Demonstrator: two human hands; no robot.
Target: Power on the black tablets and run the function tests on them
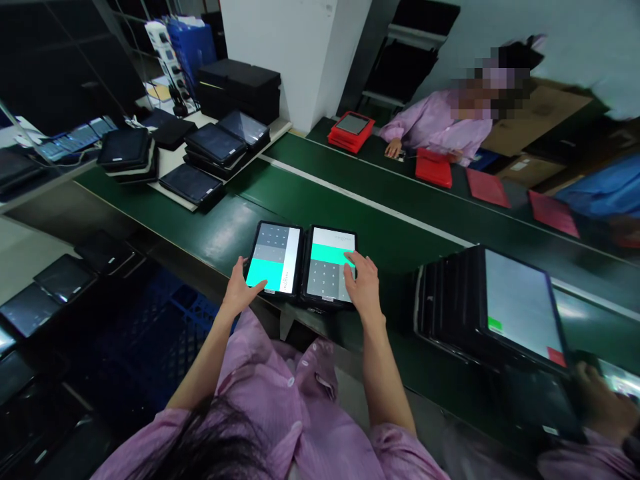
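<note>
Two lit tablets lie side by side on the green bench before me. The left tablet (280,243) shows a calculator-like screen turned sideways, with a bright teal block. My left hand (241,288) grips its lower left edge, thumb over the screen and fingers along the side. On the right tablet (325,280) a number pad sits below a teal band. My right hand (363,283) rests at its right edge with fingers apart, a fingertip and the thumb over the screen. Both tablets seem to lie on darker ones beneath; how many is hidden.
To the right stands a stack of tablets (450,303), its end screen lit. Dark tablets (215,143) are piled at the back left; more lie on the lower left (65,277). Across the bench a person (435,127) works beside red cases (350,137). Another person's hand (607,403) is at lower right.
</note>
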